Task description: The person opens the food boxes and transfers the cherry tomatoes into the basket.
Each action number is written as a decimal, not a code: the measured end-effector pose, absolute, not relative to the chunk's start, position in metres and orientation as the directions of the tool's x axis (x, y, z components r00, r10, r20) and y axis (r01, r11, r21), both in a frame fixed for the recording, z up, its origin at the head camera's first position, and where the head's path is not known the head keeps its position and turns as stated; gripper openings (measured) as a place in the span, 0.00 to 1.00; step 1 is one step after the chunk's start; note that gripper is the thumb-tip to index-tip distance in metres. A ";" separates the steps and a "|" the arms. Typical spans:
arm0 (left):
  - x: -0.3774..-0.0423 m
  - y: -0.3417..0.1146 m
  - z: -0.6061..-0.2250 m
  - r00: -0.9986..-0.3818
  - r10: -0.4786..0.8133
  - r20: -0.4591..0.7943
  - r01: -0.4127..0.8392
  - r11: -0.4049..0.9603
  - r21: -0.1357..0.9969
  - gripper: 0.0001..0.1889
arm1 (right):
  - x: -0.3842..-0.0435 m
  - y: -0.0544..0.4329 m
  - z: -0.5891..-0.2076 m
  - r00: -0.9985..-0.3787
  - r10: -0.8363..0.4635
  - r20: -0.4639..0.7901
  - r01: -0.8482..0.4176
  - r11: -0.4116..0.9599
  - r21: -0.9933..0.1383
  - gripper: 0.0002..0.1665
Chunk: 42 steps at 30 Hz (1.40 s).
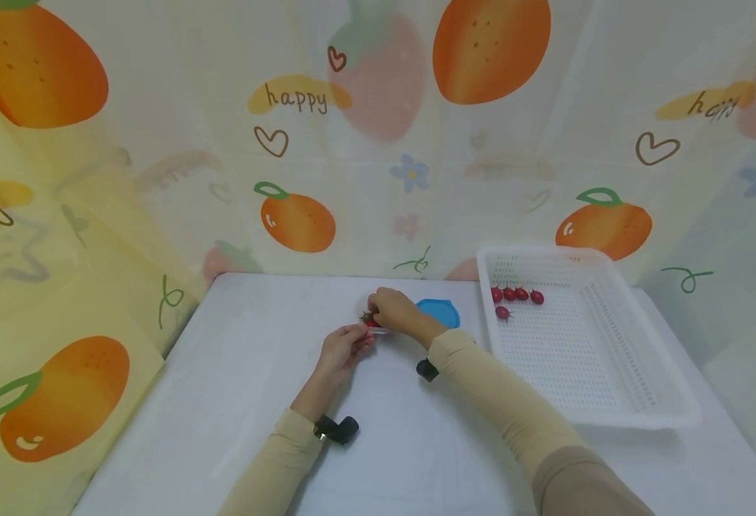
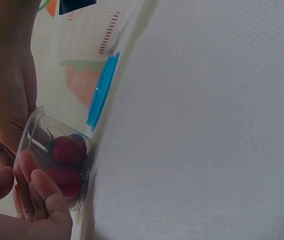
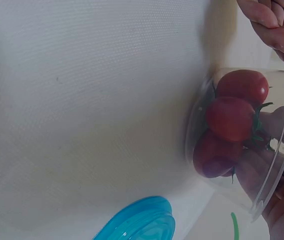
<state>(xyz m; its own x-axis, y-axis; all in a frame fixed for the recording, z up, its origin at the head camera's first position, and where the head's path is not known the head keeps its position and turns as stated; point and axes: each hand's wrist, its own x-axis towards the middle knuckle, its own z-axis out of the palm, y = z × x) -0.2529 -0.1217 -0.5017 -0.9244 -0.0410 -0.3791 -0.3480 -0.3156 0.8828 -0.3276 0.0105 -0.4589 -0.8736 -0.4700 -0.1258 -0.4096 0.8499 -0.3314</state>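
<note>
Basically the weak spot is the clear container [image 3: 245,196]: thin-walled, looks upright on the white table [image 1: 190,373], cherry tomatoes [image 3: 230,119] piled inside, both hands on or in it.

Left hand [image 1: 344,351]: thumb and fingers pinch the rim on the near side, fingertips against the outer wall. Right hand [image 1: 395,309] reaches over the rim, fingers down among the fruit. Can't tell whether they're clamped on a tomato or just touching; wall glare and the stems hide it.

Failure modes, my read:
- Tip-over. Light tub, held at one side only. If the right hand or wrist snags the far rim on a lift, it could pivot about the left pinch and spill.
- Rim flex. Squeeze too hard and the wall could bow, pressing fruit against the fingers.
- Stem snag. Green stems sit tangled by the fingertips; pulling one tomato could drag up a neighbour, which drops and rolls.
- Slip. Skins look smooth, so a fingertip-only pinch could lose one.
- Lid. Blue lid [image 1: 438,312] lies just beside the tub, under the right forearm's side; a low sweep toward the white basket [image 1: 571,358] could shove it.
- Basket side. Five loose tomatoes [image 1: 522,294] sit at its left; a careless drop there could scatter them.
</note>
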 end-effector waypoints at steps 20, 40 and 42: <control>-0.253 -0.124 -0.506 -0.929 -0.044 -0.367 -0.335 -0.319 0.887 0.16 | -0.326 0.022 -0.444 -0.852 -0.523 -0.040 -0.482 0.810 -0.334 0.10; -0.250 -0.123 -0.505 -0.925 -0.051 -0.376 -0.347 -0.288 0.893 0.17 | -0.329 0.086 -0.378 -0.837 -0.537 0.106 -0.536 0.765 -0.358 0.15; -0.250 -0.123 -0.506 -0.926 -0.047 -0.374 -0.346 -0.287 0.893 0.17 | -0.330 0.093 -0.372 -0.842 -0.527 0.115 -0.531 0.771 -0.351 0.15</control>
<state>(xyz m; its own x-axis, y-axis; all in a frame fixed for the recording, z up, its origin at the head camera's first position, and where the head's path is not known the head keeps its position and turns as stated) -0.2497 -0.1233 -0.5057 -0.9261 -0.0469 -0.3744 -0.3465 -0.2871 0.8931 -0.3300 0.0935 -0.3723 -0.8418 -0.5274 0.1152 -0.5312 0.7711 -0.3510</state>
